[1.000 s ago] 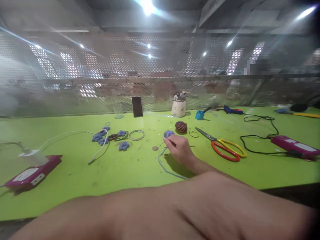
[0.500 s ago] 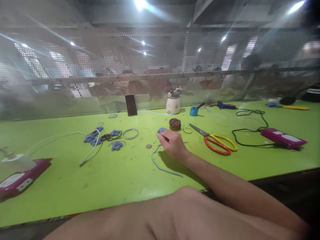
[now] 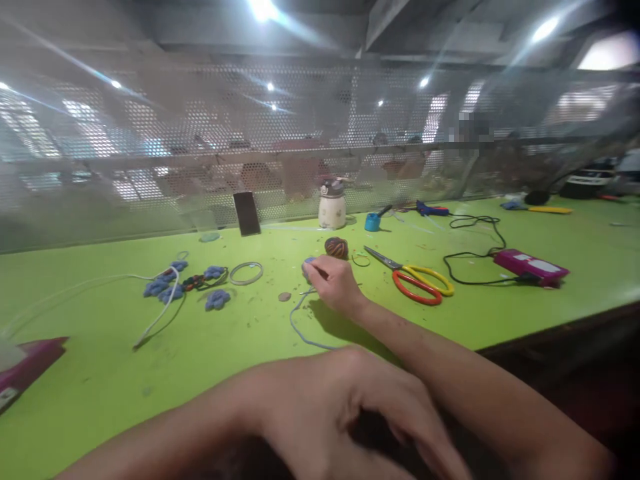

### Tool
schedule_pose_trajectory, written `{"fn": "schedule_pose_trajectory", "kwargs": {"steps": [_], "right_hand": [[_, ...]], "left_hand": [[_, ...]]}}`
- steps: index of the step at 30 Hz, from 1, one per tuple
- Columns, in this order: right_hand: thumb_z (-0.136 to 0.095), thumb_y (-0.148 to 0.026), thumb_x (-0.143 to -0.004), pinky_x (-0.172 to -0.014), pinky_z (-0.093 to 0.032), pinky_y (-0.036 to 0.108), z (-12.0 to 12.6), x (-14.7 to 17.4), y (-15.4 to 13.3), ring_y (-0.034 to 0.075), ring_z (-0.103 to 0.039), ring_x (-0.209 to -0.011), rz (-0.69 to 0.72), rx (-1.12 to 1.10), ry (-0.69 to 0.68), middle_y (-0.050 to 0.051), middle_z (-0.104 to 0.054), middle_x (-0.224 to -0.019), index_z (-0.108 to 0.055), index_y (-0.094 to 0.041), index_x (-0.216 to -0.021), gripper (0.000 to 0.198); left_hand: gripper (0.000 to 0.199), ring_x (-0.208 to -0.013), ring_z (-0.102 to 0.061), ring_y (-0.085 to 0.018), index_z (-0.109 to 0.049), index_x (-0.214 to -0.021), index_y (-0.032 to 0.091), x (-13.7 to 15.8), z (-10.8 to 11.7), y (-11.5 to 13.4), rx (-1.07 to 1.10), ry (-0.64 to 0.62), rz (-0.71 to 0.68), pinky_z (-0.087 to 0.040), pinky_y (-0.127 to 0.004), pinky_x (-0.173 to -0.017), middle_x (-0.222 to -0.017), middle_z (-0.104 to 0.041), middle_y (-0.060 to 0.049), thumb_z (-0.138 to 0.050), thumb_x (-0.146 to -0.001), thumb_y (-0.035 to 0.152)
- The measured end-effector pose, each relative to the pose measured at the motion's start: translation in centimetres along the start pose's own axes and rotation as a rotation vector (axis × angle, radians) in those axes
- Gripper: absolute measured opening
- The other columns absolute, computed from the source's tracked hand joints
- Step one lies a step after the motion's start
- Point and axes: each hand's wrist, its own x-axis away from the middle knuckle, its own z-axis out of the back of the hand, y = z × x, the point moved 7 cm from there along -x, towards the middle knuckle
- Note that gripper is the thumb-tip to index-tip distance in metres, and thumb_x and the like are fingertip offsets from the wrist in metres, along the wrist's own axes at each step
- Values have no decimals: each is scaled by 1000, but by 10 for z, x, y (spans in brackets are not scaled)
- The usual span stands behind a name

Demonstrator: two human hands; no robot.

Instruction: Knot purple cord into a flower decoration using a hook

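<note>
My right hand [image 3: 334, 285] is closed over the table, its fingertips pinching a small bundle of blue yarn [image 3: 307, 265]. A thin rod's pale tip [image 3: 306, 292] shows beside the fingers; whether the hand grips it is hidden. From there a loose blue strand [image 3: 295, 328] curls toward me. Just behind the fingers lies a dark multicoloured yarn ball [image 3: 337, 247]. Close to the camera, my left hand [image 3: 320, 400] hangs in front of the table edge, fingers bent and apart, with nothing visible between them. Its fingertips are partly cut off and blurred.
Scissors [image 3: 420, 283] with red and yellow handles lie right of my right hand. Blue yarn flowers [image 3: 217, 299], a metal ring [image 3: 247, 273] and a white cable [image 3: 167, 310] are leftward. Behind stand a phone [image 3: 247, 214] and a bottle [image 3: 332, 210]. A magenta power strip [image 3: 531, 267] lies right.
My left hand has risen and turned in the foreground, so its bent fingers now show. The view has swung right. My right hand keeps its pinch on the blue yarn.
</note>
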Motion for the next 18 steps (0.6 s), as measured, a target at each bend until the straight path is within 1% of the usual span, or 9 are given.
{"fn": "schedule_pose_trajectory", "kwargs": {"steps": [1,2,4,7,9,11,12,14,18], "right_hand": [[-49,-21,-88,-64,-42,25,4,-2,4,13,-53,-64,-17,-9,43,3,-61,-70,-61,-15,-74,20],[-49,-20,-87,-66,-43,25,9,-4,8,13,-55,-68,-42,-14,90,5,-63,-75,-63,-15,-79,17],[-49,-19,-86,-69,-46,28,16,-7,20,15,-57,-72,-111,-10,168,7,-66,-82,-65,-14,-88,17],[-49,-17,-83,-71,-48,31,19,-11,36,17,-57,-73,-200,8,192,8,-67,-84,-67,-11,-91,20],[-50,-16,-81,-72,-48,31,19,-12,43,18,-58,-73,-236,17,203,9,-67,-83,-68,-11,-87,20],[-51,-15,-80,-73,-48,31,20,-12,50,18,-59,-75,-278,29,215,9,-68,-85,-68,-11,-86,19],[-50,-14,-80,-74,-48,30,20,-12,53,17,-60,-77,-307,48,203,9,-68,-88,-68,-11,-88,20],[-47,-12,-80,-77,-48,29,15,-11,60,16,-61,-81,-367,108,128,9,-68,-94,-67,-11,-94,25],[-45,-8,-80,-80,-47,28,4,-10,69,17,-61,-85,-409,220,-56,10,-68,-98,-68,-11,-95,28]], "left_hand": [[30,-92,-67,-21,-71,-105,18,-11,30,20,-75,45,33,-51,-26,-79,-101,-71,-10,-58,-82,29],[26,-87,-67,-20,-72,-101,17,-16,58,38,-146,140,63,-51,-28,-79,-98,-72,-10,-58,-81,26],[19,-81,-66,-18,-73,-88,18,-9,109,56,-232,409,182,-51,-30,-78,-88,-73,-7,-57,-82,26],[18,-75,-65,-19,-72,-83,17,27,163,38,-200,779,347,-51,-33,-75,-78,-73,-7,-64,-76,31],[17,-70,-63,-17,-70,-83,16,53,189,17,-150,1019,320,-50,-32,-71,-73,-71,-6,-66,-74,29],[16,-65,-62,-17,-68,-82,16,78,207,-6,-51,1239,296,-49,-32,-68,-67,-68,-5,-66,-73,28],[16,-64,-61,-17,-67,-83,17,87,212,-15,-41,1307,305,-49,-32,-68,-67,-67,-6,-65,-73,29],[15,-62,-60,-16,-66,-83,17,98,217,-26,-124,1348,347,-49,-31,-66,-66,-67,-6,-63,-74,29],[11,-60,-59,-16,-66,-82,18,100,215,-31,-362,1247,477,-46,-28,-62,-66,-67,-6,-58,-76,22]]}}
